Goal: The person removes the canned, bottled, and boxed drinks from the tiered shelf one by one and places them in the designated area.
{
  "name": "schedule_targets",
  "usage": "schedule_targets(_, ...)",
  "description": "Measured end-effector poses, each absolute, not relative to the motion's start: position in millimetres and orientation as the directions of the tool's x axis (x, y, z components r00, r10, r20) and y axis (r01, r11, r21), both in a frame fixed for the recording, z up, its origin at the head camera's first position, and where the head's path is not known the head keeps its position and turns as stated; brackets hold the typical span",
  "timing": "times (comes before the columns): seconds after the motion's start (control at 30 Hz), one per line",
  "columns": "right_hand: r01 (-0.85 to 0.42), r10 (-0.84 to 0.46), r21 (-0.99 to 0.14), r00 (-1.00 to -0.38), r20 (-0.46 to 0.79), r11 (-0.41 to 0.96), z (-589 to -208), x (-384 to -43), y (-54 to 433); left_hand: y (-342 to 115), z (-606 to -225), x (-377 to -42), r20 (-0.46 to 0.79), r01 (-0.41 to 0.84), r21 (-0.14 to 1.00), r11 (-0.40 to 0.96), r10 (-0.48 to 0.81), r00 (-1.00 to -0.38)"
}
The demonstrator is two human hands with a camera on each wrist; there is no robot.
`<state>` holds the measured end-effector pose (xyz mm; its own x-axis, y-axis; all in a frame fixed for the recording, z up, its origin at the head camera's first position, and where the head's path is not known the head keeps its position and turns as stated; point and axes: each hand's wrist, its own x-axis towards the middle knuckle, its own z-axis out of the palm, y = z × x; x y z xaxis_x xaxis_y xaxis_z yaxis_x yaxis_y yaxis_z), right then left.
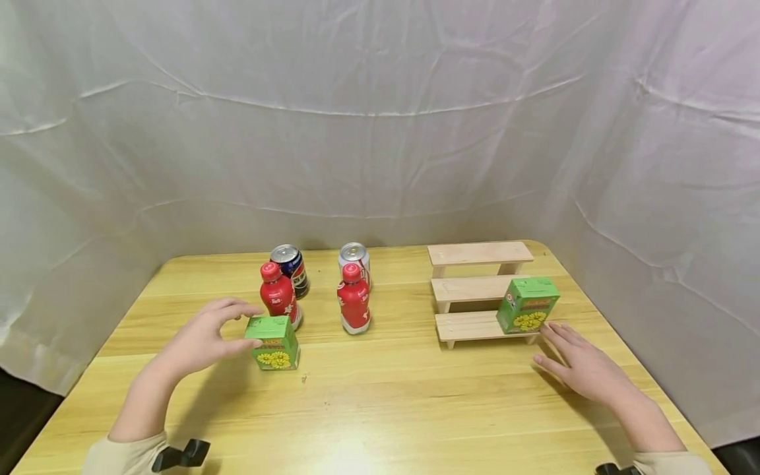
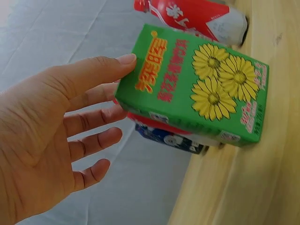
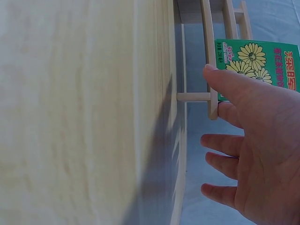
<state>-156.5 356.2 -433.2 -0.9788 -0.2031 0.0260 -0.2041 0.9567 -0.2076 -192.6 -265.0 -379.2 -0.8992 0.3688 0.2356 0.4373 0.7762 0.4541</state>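
A green drink carton (image 1: 275,346) with yellow flowers stands on the table at the left. My left hand (image 1: 208,335) is at its upper left corner, thumb in front and fingers spread behind; in the left wrist view the thumb tip overlaps the edge of the carton (image 2: 197,84), and firm contact cannot be made out. Another such carton (image 1: 528,307) stands on the lowest step of a wooden three-step shelf (image 1: 466,326). Beside that step's right front corner is my right hand (image 1: 584,363), its fingers loosely extended around nothing, as the right wrist view of the hand (image 3: 262,140) confirms.
Just behind the left carton stands a red bottle (image 1: 279,293), with a dark blue can (image 1: 291,269) behind it. A second red bottle (image 1: 354,300) stands in the middle before a white can (image 1: 354,256). Pale cloth (image 1: 368,145) hangs around the wooden table (image 1: 380,402).
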Motion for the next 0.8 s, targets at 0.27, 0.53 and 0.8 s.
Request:
schedule_targets(0.27,-0.215,-0.211,-0.196,-0.977,0.041,0.957,-434.4,-157.6,357.2,-249.1,-365.5,-188.2,0.319,0.497,0.386,0.777,0.393,-0.862)
schedule_targets(0.53,-0.226,-0.219,-0.173,-0.974,0.056,0.959,-433.6,-157.7,357.1,-220.8,-351.4,-188.2,0.417,0.592,0.273,0.758,0.461,-0.783)
schedule_targets(0.8,-0.234,-0.226,-0.125,-0.971,0.073,0.964,-434.1,-158.7,358.2,-188.3,-346.5,-194.2,0.503,0.703,0.143,0.697,0.56,-0.658)
